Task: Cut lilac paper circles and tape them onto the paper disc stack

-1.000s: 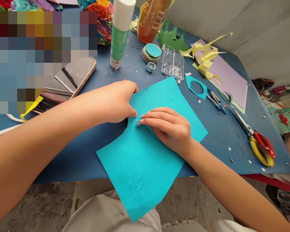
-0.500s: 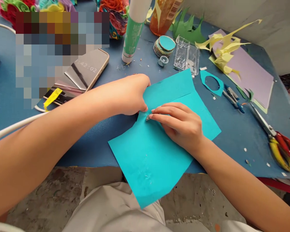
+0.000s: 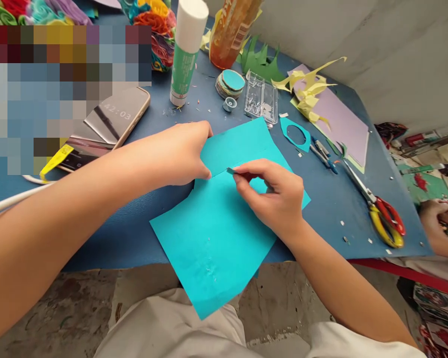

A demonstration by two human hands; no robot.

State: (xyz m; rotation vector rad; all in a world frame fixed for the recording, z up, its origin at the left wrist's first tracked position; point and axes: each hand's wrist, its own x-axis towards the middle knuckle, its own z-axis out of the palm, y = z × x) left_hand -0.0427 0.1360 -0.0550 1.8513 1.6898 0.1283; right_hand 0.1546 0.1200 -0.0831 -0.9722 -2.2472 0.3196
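A bright turquoise sheet of paper (image 3: 216,228) lies slanted over the table's front edge, its lower corner hanging above my lap. My left hand (image 3: 188,151) holds the sheet at its upper left edge; the thumb rests on top and most fingers are hidden. Pinched between thumb and fingers of my right hand (image 3: 272,194) is a small grey blade (image 3: 231,171), touching the paper near its middle. A thin line runs across the sheet from my left thumb to the blade. Whitish scuffs mark the lower part of the paper.
Scissors (image 3: 377,209), pens (image 3: 323,154) and a turquoise ring cutout (image 3: 298,134) lie to the right. Behind stand a glue stick (image 3: 184,64), an orange bottle (image 3: 233,35) and a clear plastic case (image 3: 261,97). A phone (image 3: 114,119) lies left. Another person's hands (image 3: 438,219) show far right.
My right hand has moved the blade rightward across the sheet, away from my left thumb, and a line now shows between them. The view has turned right. My left hand keeps its place on the paper.
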